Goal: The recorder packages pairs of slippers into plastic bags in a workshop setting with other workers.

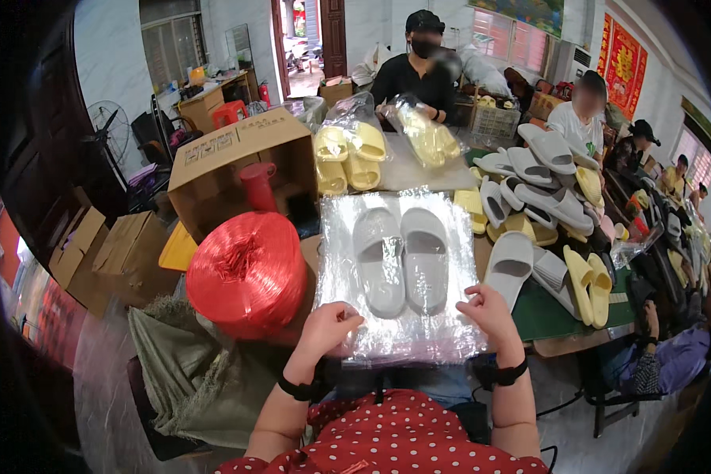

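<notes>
Two grey slippers [401,259] lie side by side inside the clear bag [395,336]. Left hand [326,324] and right hand [490,310] each pinch its near edge (grip closed on plastic); best keep both corners level, clear of the red twine spool [247,274] left of the bag.

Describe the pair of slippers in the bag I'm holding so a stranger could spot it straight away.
Start at the big red twine spool; right of it lies a clear plastic bag. Inside sit the grey slippers, side by side, the only bagged grey pair.

left hand [329,322] | right hand [491,310] | gripping clear bag [395,340] | grey slippers [401,259] inside
</notes>
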Demonstrator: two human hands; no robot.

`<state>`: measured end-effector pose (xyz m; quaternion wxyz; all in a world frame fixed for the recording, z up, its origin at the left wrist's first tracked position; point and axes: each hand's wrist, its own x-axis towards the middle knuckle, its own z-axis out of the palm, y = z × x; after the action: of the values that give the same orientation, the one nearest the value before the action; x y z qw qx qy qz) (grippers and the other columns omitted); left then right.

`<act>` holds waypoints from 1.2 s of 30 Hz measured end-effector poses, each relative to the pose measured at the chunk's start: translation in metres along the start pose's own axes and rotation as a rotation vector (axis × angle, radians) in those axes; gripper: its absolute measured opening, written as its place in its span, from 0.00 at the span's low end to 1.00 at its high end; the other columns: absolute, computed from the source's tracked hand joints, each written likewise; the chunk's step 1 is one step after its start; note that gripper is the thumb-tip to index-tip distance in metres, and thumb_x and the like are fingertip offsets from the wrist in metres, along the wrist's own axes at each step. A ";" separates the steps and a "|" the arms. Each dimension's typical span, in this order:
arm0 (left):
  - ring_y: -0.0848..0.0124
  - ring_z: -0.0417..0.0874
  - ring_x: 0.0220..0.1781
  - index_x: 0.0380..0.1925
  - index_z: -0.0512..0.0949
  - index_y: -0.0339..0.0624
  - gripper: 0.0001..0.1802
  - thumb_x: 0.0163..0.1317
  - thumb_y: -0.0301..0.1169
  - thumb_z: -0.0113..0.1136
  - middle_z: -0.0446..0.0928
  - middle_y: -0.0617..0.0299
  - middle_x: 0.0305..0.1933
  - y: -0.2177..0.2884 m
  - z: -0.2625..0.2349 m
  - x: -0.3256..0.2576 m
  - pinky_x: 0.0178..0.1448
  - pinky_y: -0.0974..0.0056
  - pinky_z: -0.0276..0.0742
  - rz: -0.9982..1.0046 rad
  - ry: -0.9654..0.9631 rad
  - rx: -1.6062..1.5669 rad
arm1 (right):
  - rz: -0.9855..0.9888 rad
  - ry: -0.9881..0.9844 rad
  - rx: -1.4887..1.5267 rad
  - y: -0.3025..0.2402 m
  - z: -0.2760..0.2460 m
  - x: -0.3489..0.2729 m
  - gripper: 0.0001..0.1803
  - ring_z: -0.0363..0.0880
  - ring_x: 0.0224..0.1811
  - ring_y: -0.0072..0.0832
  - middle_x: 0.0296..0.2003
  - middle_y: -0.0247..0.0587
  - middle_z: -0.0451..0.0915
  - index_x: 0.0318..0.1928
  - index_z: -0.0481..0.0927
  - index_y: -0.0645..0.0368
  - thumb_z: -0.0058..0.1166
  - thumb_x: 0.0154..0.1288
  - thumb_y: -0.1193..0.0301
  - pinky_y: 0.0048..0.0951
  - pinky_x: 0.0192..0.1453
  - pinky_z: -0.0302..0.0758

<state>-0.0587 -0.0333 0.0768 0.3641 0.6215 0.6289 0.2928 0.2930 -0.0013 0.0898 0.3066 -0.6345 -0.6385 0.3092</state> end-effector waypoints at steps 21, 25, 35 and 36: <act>0.73 0.86 0.33 0.46 0.81 0.33 0.11 0.70 0.27 0.55 0.85 0.59 0.40 0.012 -0.035 0.006 0.36 0.73 0.80 0.143 0.055 -0.634 | -0.237 0.085 0.730 -0.014 -0.018 0.001 0.10 0.77 0.24 0.19 0.34 0.38 0.80 0.49 0.73 0.65 0.53 0.71 0.74 0.22 0.26 0.76; 0.78 0.78 0.19 0.50 0.80 0.35 0.13 0.71 0.30 0.54 0.85 0.59 0.35 0.017 -0.039 0.001 0.24 0.72 0.74 0.007 0.041 -0.531 | 0.014 -0.100 0.685 -0.023 -0.030 -0.014 0.24 0.72 0.22 0.15 0.34 0.35 0.80 0.61 0.70 0.66 0.60 0.67 0.71 0.20 0.24 0.71; 0.75 0.82 0.24 0.53 0.77 0.32 0.18 0.65 0.29 0.61 0.84 0.57 0.37 -0.020 -0.040 -0.010 0.25 0.71 0.75 -0.095 -0.237 -0.352 | 0.121 -0.434 0.460 0.000 -0.029 -0.024 0.16 0.78 0.29 0.16 0.31 0.33 0.82 0.50 0.80 0.68 0.62 0.63 0.78 0.20 0.30 0.73; 0.75 0.82 0.24 0.53 0.77 0.32 0.18 0.65 0.29 0.61 0.84 0.57 0.37 -0.018 -0.040 -0.011 0.25 0.71 0.75 -0.094 -0.243 -0.349 | 0.088 -0.357 0.452 -0.003 -0.032 -0.025 0.11 0.81 0.32 0.17 0.31 0.34 0.83 0.46 0.80 0.67 0.61 0.64 0.78 0.21 0.34 0.76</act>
<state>-0.1024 -0.0421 0.0863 0.5522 0.5499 0.5485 0.3029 0.3167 -0.0260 0.1118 0.3093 -0.5129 -0.5692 0.5633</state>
